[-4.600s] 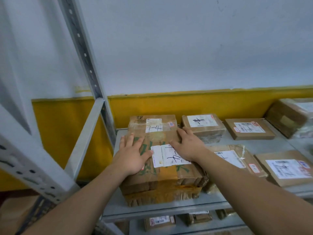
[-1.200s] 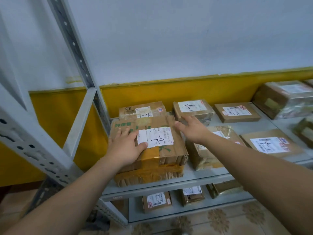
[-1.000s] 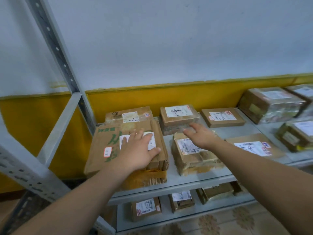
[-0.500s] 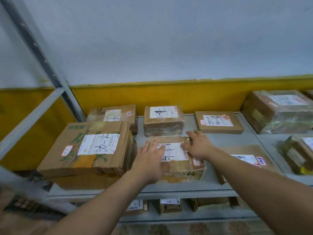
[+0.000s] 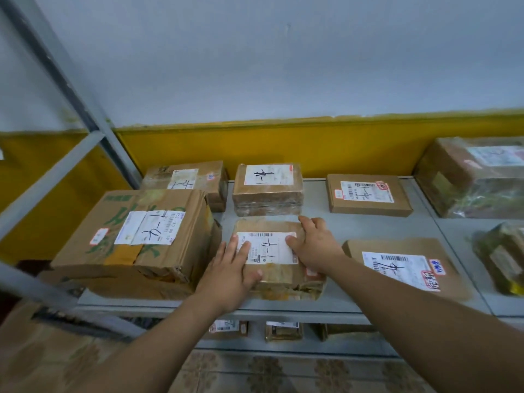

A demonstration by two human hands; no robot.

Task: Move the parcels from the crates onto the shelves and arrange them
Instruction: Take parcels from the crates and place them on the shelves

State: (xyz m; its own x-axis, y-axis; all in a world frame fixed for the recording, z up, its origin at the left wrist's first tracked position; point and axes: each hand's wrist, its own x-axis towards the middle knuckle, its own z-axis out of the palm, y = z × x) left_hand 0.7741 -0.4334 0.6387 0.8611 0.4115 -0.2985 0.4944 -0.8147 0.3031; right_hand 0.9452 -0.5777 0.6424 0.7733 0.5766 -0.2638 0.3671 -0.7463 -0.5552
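1. The task looks well advanced: the upper shelf [image 5: 368, 228] already carries at least eight parcels, each lying label up in rough rows.
2. The step in hand appears to be arranging, not carrying. The taped parcel [image 5: 269, 248] lies flat near the shelf's front edge, just beside the large box [image 5: 136, 234] on its left.
3. Both hands rest on top of that parcel with nothing gripped. The left hand [image 5: 229, 268] lies flat on its near left part with fingers spread, and the right hand [image 5: 314, 248] covers its right side with fingers relaxed toward the far corner.
4. Behind it, the back row holds a brown parcel [image 5: 187, 177], a film-wrapped parcel [image 5: 268, 188] and a flat carton [image 5: 368, 194].
5. To the right lie a flat mailer [image 5: 402, 265], a big wrapped box [image 5: 476, 174] and a small wrapped bundle [image 5: 504, 256].
6. The lower shelf holds a few more small parcels [image 5: 283, 331], partly hidden.
7. No crate shows clearly, so how many parcels are left cannot be told. A blurred cardboard shape [image 5: 42, 350] sits at lower left.
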